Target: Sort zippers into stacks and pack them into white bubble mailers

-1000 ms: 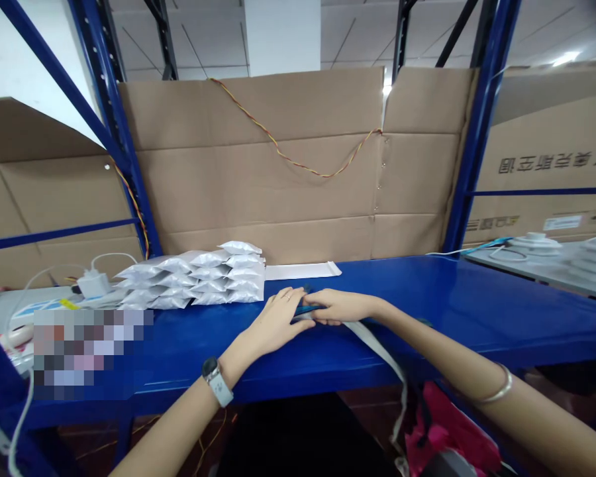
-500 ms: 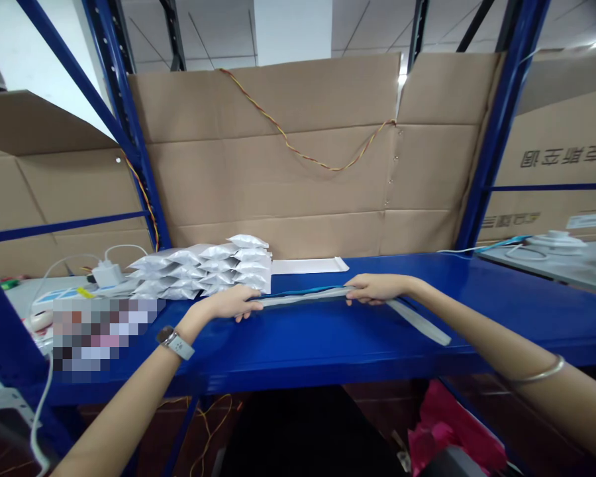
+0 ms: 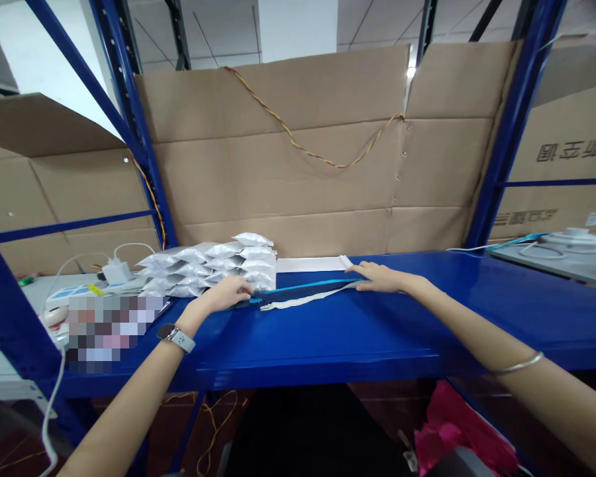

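A long, thin strip with white tape and a bright blue edge, probably a zip [image 3: 308,296], lies along the blue steel shelf top [image 3: 357,338]. My left hand [image 3: 223,293] grips its left end, where a dark part shows beside my fingers. My right hand [image 3: 380,277] rests palm-down and flat at the strip's right end, with the fingers stretched out and nothing held. Just behind my left hand stands a stack of white foil pouches [image 3: 206,268]. A flat white paper strip [image 3: 308,265] lies at the back of the shelf.
Cardboard sheets [image 3: 278,179] form the back, crossed by a twisted wire. A white charger [image 3: 116,271] and cables sit at the left beside a pixelated patch. White discs [image 3: 571,238] lie on a grey surface at the right. A pink bag [image 3: 457,430] lies below.
My hands have moved apart from their position over the strip. The strip's white tail no longer hangs past the shelf's front edge. It now lies flat, and my right hand has let go.
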Motion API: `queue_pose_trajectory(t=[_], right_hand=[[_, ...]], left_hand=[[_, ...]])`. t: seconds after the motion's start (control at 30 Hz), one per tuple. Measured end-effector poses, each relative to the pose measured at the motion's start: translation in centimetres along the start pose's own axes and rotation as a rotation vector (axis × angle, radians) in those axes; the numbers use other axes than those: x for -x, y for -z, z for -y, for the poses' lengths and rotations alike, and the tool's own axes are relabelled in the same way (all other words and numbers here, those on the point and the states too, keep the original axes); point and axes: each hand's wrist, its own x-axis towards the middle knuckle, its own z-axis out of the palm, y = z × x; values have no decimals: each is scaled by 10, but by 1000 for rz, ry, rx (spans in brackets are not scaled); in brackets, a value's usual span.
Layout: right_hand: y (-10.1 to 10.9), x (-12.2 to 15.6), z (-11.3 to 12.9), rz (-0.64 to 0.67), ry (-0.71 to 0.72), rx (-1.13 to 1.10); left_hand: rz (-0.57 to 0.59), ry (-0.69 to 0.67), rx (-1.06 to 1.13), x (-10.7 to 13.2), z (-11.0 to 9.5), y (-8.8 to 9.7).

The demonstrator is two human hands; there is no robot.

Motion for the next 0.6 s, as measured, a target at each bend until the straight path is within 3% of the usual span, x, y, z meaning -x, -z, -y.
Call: queue_pose_trajectory(t=[0.13,0.37,0.47,0.6], right_hand=[[3,18,17,-81,-11,10],[7,64,85,-60,185,-232],[4,71,108,-81,216,-309],[-3,70,134,-237,189,-354]], left_hand=[[-65,12,-19,6,-17,-1],[17,-13,-68,4,-55,-19],[-21,23,-144,6,-68,-17],[-154,29,-216,23,-95,-8]])
